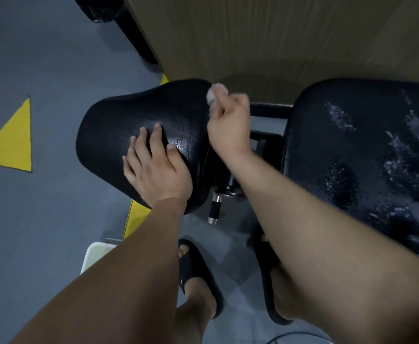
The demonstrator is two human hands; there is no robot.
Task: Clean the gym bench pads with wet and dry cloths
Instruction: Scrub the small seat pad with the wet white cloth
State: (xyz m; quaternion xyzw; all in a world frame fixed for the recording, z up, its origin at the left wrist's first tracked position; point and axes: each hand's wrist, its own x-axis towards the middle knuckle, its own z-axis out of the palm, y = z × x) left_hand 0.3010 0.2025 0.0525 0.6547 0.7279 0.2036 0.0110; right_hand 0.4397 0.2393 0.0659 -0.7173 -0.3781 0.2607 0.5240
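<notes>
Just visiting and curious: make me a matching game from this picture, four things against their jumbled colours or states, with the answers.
1 left hand
2 right hand
3 big pad on the right
4 floor triangle

A yellow
B grips a pale cloth
C lies flat on the small pad
D flecked with white

Pairs: 1-C, 2-B, 3-D, 4-A

On the left, seat pad, left hand flat on its near part; at its far right edge, right hand gripping cloth. Rightward, back pad; behind both, wooden panel.
</notes>
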